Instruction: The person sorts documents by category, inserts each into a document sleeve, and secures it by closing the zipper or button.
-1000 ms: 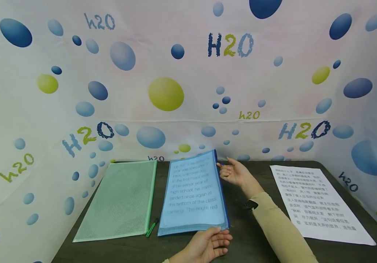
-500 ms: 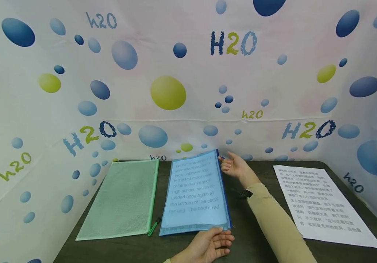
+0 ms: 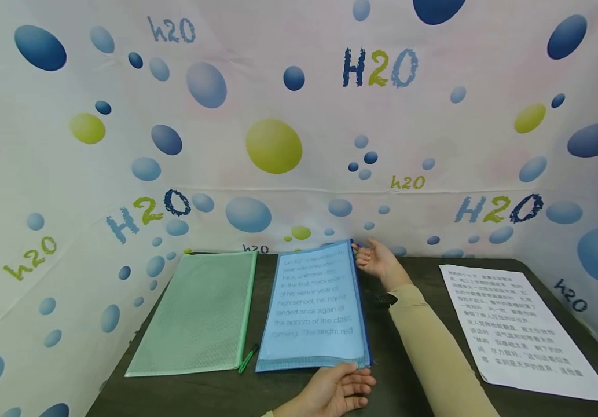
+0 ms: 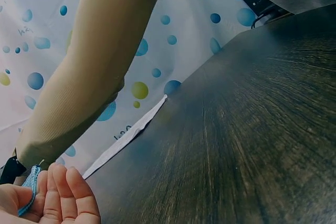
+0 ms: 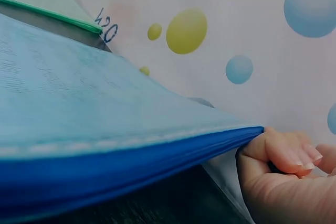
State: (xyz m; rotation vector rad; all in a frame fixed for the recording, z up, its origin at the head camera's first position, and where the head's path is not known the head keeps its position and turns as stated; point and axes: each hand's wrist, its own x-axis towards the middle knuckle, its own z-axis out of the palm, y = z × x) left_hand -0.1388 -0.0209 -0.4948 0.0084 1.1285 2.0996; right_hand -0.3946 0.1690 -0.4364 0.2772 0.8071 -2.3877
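Observation:
A blue mesh zip bag point(image 3: 309, 307) lies at the middle of the dark table, and a sheet of English print point(image 3: 311, 330) shows through it. At its far right corner my right hand point(image 3: 379, 263) pinches the small zip pull, which the fingers mostly hide. In the right wrist view the dark blue zip edge point(image 5: 131, 169) runs taut up to the curled fingers. My left hand point(image 3: 337, 389) pinches the near right corner between thumb and forefinger. Its other fingers lie loosely bent, palm up, and the blue corner point(image 4: 31, 187) shows between them in the left wrist view.
A green mesh zip bag point(image 3: 194, 313) lies flat to the left, with its green pull strap point(image 3: 248, 359) at the near right corner. On the right rests a sheet of Chinese print point(image 3: 523, 330). A patterned backdrop point(image 3: 299, 116) stands behind the table.
My right hand has slid away from me along the zip edge to the far corner, taking the pull with it. My left hand keeps its hold. The head view has shifted slightly.

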